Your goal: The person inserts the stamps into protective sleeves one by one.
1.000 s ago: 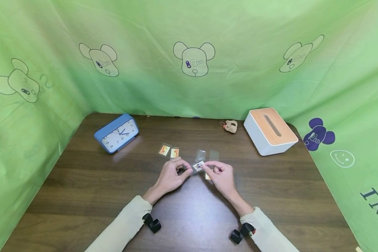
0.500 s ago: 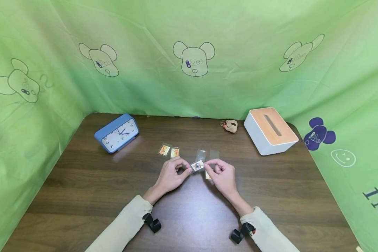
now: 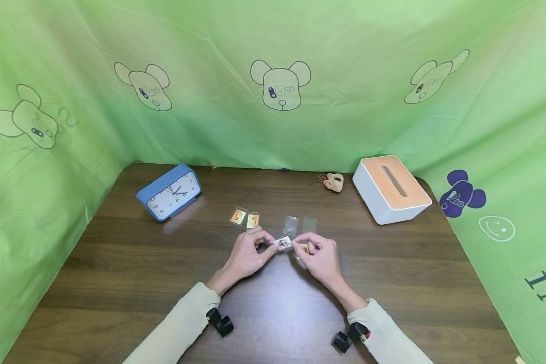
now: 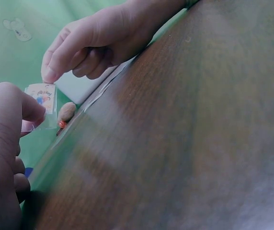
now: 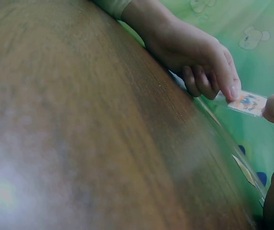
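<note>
Between the two hands is a small printed card point(image 3: 282, 243), with a clear plastic sleeve point(image 4: 51, 117) around at least part of it. My left hand point(image 3: 250, 253) pinches the sleeve at its left end with thumb and index finger. At the card's other end, the thumb and index finger of my right hand point(image 3: 319, 255) pinch the edge. The left wrist view has the picture side of the card facing it, clear film showing past its border. Partly hidden under my right hand lies another card point(image 3: 304, 247). How deep the held card sits in the sleeve I cannot tell.
Two sleeved orange cards point(image 3: 252, 220) lie beyond my left hand. Beyond the right one are two clear sleeves point(image 3: 290, 225). Farther back stand a blue clock point(image 3: 170, 193), a small beige pouch-like trinket point(image 3: 334, 182) and a white tissue box point(image 3: 391, 189) with a wooden lid.
The held card has shifted slightly left and toward me, turning flatter. My right hand first drew a little to the right, then came back left; the left hand has hardly moved.
</note>
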